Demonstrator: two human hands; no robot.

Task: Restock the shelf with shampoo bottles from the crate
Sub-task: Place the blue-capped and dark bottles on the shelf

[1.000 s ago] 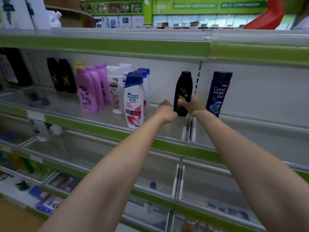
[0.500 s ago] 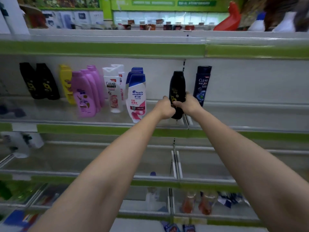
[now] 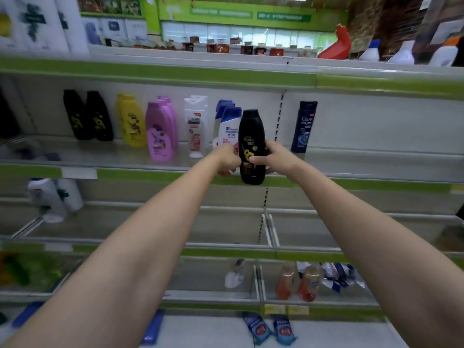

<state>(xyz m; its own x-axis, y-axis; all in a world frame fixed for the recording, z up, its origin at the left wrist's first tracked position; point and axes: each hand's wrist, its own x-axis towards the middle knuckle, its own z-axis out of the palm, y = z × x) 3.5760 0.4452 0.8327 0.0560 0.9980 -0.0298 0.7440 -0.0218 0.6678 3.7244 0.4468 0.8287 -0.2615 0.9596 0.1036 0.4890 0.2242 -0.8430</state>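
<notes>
The black Rejoice bottle (image 3: 251, 146) is grasped around its middle from both sides: the right hand (image 3: 275, 156) is wrapped on its right flank with the thumb across the label, and the left hand (image 3: 227, 158) is curled against its left flank. The bottle is held upright in front of the shelf (image 3: 376, 169), its base level with the green front edge, so it appears not to be set down. It is best placed with the base flat and the label kept forward, in the gap between the Head & Shoulders bottle (image 3: 229, 129) and the dark Clear bottle (image 3: 304, 126). The neighbouring bottle could be knocked by the left knuckles, so a slow release is advised. The crate is not in view.
</notes>
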